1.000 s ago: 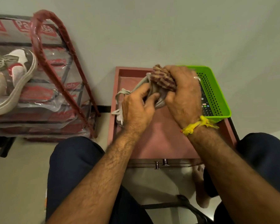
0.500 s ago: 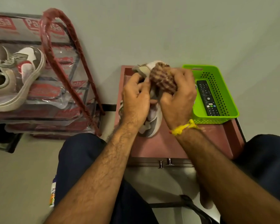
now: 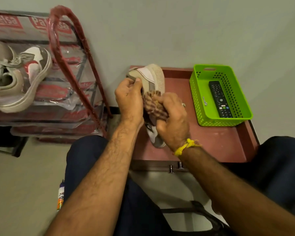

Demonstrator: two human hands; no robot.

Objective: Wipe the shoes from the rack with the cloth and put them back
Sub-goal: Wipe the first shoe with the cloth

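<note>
A beige and white sneaker [image 3: 153, 77] stands tilted on its side above the red-brown table [image 3: 216, 143], sole edge facing right. My left hand [image 3: 129, 99] grips its upper near the collar. My right hand [image 3: 173, 116] clutches a bunched brown checked cloth [image 3: 153, 104] and presses it against the sneaker's side. The matching sneaker [image 3: 19, 82] lies on the plastic-wrapped red shoe rack [image 3: 66, 48] at the left. The lower half of the held sneaker is mostly hidden by my hands.
A green plastic basket [image 3: 201, 99] with a black remote [image 3: 220, 99] sits on the table's right side. The wall is right behind the table. My knees flank the table; a small glue bottle [image 3: 60, 196] lies on the floor by my left leg.
My right hand has slid the cloth down from the sneaker's top toward its middle, uncovering the heel end. The sneaker has turned more upright in my left hand.
</note>
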